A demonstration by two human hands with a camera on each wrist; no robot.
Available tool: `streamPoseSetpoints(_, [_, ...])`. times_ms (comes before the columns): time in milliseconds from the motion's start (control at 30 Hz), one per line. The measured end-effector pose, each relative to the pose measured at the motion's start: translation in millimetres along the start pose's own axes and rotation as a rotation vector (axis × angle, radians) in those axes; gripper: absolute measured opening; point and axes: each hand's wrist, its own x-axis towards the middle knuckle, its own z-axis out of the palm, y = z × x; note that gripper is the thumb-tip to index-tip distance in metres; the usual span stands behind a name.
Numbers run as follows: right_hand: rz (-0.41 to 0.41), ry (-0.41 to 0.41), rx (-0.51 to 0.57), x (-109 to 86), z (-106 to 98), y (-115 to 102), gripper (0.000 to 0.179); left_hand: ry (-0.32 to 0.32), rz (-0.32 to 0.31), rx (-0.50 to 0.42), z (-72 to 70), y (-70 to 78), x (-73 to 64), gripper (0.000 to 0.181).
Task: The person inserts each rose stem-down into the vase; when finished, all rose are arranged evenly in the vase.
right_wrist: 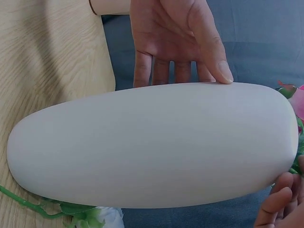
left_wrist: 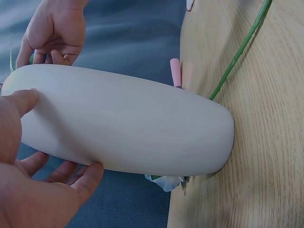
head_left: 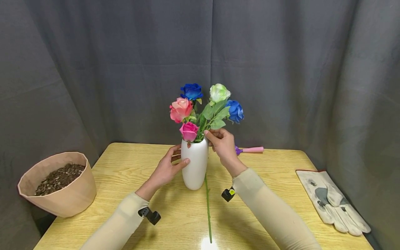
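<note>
A white vase [head_left: 194,166] stands upright on the table. My left hand [head_left: 165,169] holds its left side, with the thumb at the front and the fingers reaching around behind. Roses fill the mouth: a dark blue rose [head_left: 192,91], a coral rose [head_left: 181,110], a pink rose [head_left: 189,131], a white-green rose [head_left: 219,93] and a lighter blue rose [head_left: 235,111]. At the right of the rim my right hand [head_left: 223,145] pinches a rose stem among green leaves [head_left: 217,124]; which bloom it carries I cannot tell.
Another white rose [right_wrist: 108,218] lies behind the vase, and a green stem [head_left: 208,211] runs forward along the table [head_left: 265,201]. A pink-handled tool [head_left: 253,149] lies behind at right. A soil-filled planter [head_left: 72,194] stands at left, work gloves [head_left: 332,201] at right.
</note>
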Motion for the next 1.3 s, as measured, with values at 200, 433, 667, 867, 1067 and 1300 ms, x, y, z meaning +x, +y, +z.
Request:
streamPoseSetpoints(200, [-0.007,0.038,-0.041,0.0,1.3,0.4,0.032,-0.001,-0.008,0.002,1.5,0.1,-0.3,0.078])
streamPoseSetpoints(433, [-0.043,0.059,-0.075,1.3,3.9,1.1,0.031,-0.001,-0.005,0.006,0.3,3.9,-1.4,0.078])
streamPoseSetpoints(667, [-0.104,0.034,-0.072,1.7,9.0,6.3,0.024,0.006,0.004,0.004,-0.3,2.0,-0.9,0.077])
streamPoseSetpoints(867, [-0.132,0.033,-0.078,1.5,9.2,8.8,0.022,0.014,-0.001,0.005,1.1,2.4,-0.8,0.076])
streamPoseSetpoints(1067, [-0.113,0.041,-0.085,0.9,5.6,9.6,0.025,0.009,0.007,0.007,1.9,2.2,-0.2,0.076])
streamPoseSetpoints(1300, [-0.107,0.006,-0.066,-0.6,1.6,10.6,0.023,0.011,0.005,0.010,1.5,3.9,-0.4,0.077])
